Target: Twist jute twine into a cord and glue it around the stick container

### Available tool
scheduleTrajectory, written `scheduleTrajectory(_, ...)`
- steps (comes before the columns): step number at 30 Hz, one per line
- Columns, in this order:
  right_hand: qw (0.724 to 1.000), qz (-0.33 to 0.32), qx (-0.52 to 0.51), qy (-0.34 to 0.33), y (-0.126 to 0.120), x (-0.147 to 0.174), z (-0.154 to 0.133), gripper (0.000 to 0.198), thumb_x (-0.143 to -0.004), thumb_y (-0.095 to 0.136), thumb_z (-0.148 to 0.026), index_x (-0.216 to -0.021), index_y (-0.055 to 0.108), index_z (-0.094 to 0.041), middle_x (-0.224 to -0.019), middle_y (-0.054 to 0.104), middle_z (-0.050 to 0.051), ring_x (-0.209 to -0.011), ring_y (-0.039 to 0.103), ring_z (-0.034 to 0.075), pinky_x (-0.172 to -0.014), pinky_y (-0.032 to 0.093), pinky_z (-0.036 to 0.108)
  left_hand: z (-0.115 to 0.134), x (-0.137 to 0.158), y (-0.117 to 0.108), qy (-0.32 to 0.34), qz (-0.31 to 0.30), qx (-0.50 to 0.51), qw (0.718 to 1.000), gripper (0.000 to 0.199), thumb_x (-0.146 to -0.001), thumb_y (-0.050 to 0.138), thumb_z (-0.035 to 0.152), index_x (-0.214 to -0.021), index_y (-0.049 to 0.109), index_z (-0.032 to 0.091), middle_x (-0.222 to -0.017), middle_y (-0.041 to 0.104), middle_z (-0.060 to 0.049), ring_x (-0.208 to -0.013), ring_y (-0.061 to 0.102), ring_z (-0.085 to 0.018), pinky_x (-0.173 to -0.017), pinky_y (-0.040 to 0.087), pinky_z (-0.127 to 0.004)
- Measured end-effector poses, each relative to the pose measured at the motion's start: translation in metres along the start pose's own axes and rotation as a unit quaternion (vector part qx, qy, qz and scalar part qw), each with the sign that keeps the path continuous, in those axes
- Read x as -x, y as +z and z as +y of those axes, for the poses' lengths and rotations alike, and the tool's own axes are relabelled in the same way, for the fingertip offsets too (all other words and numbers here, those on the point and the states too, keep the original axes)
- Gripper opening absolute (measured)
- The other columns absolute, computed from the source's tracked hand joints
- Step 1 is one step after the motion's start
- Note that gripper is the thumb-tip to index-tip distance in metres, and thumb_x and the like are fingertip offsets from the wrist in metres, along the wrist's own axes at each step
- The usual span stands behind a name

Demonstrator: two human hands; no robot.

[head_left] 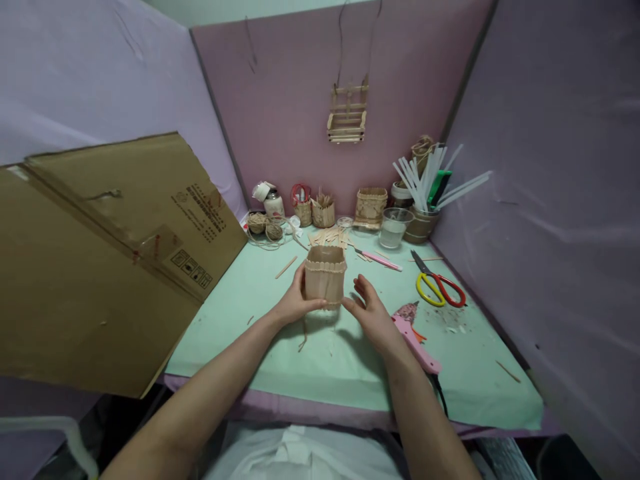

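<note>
My left hand (297,297) grips a small box-shaped container (325,279) made of pale wooden sticks, with its thumb across the lower front and fingers along the left side. The container is upright, its open top facing me, with a twine-like band around it below the rim. My right hand (370,310) is just right of the container, fingers apart; its thumb tip comes close to the lower right corner, and I cannot tell if it touches. A short piece of twine (303,337) hangs or lies below the container.
A pink glue gun (417,347) lies by my right forearm, with scissors (437,283) behind it. A pink craft knife (380,260), loose sticks (330,237) and a cup of liquid (393,230) stand or lie farther back. A big cardboard sheet (115,267) leans at left.
</note>
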State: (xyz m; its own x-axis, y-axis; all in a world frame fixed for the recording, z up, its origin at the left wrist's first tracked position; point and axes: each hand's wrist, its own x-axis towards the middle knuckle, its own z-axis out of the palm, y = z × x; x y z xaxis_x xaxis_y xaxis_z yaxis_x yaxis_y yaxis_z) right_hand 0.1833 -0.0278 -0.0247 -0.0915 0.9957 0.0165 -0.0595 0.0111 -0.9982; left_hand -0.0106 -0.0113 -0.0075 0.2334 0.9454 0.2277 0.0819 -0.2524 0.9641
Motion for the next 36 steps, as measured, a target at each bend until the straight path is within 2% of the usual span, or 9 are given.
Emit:
scheduleTrajectory(4,0.988,-0.029,0.147,-0.045,-0.006,0.0,0.009,0.068,-0.077,0.062,-0.033,-0.139,0.036,-0.023,-0.147,0.037,0.012,-0.134,0.037,0.024,-0.11,0.03,0.044,-0.01,-0.005,-0.013,0.028,-0.011,-0.115,0.993,0.121,-0.054,0.084,0.035,-0.147,0.008,0.023,-0.151,0.023,-0.017,-0.139,0.024,-0.034,-0.114,0.022,-0.049)
scheduleTrajectory(8,0.951,-0.036,0.294,-0.084,-0.004,0.003,0.006,0.06,-0.077,0.057,-0.02,-0.136,0.041,-0.02,-0.141,0.044,0.013,-0.131,0.04,0.024,-0.109,0.031,0.042,-0.013,-0.005,-0.024,0.054,-0.032,-0.161,0.985,0.121,-0.055,0.083,0.038,-0.148,0.007,0.023,-0.151,0.025,-0.016,-0.139,0.026,-0.033,-0.115,0.02,-0.049)
scheduleTrajectory(13,0.9,-0.089,0.405,-0.132,-0.003,-0.007,-0.012,0.054,-0.078,0.056,-0.013,-0.131,0.046,-0.015,-0.131,0.053,0.017,-0.122,0.048,0.025,-0.102,0.036,0.038,-0.013,-0.007,-0.034,0.04,-0.06,-0.189,0.979,0.127,-0.053,0.084,0.041,-0.149,0.002,0.022,-0.15,0.027,-0.017,-0.138,0.026,-0.034,-0.115,0.021,-0.049)
scheduleTrajectory(16,0.884,-0.101,0.435,-0.138,-0.001,-0.02,-0.018,0.046,-0.079,0.056,-0.014,-0.125,0.051,-0.013,-0.123,0.058,0.017,-0.114,0.054,0.025,-0.095,0.04,0.036,-0.012,-0.007,-0.037,0.03,-0.054,-0.21,0.976,0.124,-0.054,0.083,0.044,-0.148,0.006,0.021,-0.151,0.024,-0.017,-0.139,0.023,-0.035,-0.114,0.022,-0.05)
scheduleTrajectory(19,0.888,-0.108,0.424,-0.142,0.002,-0.028,-0.017,0.042,-0.08,0.059,-0.016,-0.121,0.053,-0.013,-0.118,0.062,0.015,-0.109,0.056,0.025,-0.09,0.041,0.033,-0.011,-0.007,-0.037,0.024,-0.046,-0.219,0.974,0.117,-0.056,0.081,0.045,-0.147,0.012,0.021,-0.151,0.025,-0.017,-0.139,0.024,-0.036,-0.114,0.023,-0.051)
scheduleTrajectory(24,0.905,-0.116,0.378,-0.156,0.008,-0.028,-0.008,0.041,-0.078,0.063,-0.018,-0.119,0.056,-0.017,-0.117,0.064,0.011,-0.106,0.059,0.024,-0.086,0.042,0.031,-0.013,-0.006,-0.034,0.016,-0.051,-0.2,0.978,0.108,-0.055,0.082,0.042,-0.143,0.024,0.018,-0.143,0.039,-0.017,-0.133,0.034,-0.035,-0.112,0.027,-0.049)
scheduleTrajectory(27,0.909,-0.109,0.366,-0.165,0.011,-0.028,-0.006,0.04,-0.076,0.064,-0.016,-0.115,0.059,-0.018,-0.115,0.066,0.01,-0.103,0.06,0.025,-0.084,0.043,0.031,-0.016,-0.007,-0.034,0.02,-0.052,-0.177,0.983,0.1,-0.054,0.082,0.039,-0.137,0.033,0.017,-0.14,0.042,-0.015,-0.13,0.039,-0.034,-0.11,0.029,-0.049)
scheduleTrajectory(36,0.909,-0.104,0.362,-0.176,0.013,-0.028,-0.005,0.037,-0.075,0.064,-0.016,-0.112,0.061,-0.015,-0.111,0.067,0.011,-0.098,0.061,0.026,-0.081,0.043,0.031,-0.014,-0.007,-0.031,0.031,-0.046,-0.154,0.987,0.098,-0.051,0.083,0.036,-0.135,0.036,0.018,-0.138,0.045,-0.014,-0.129,0.04,-0.034,-0.109,0.03,-0.049)
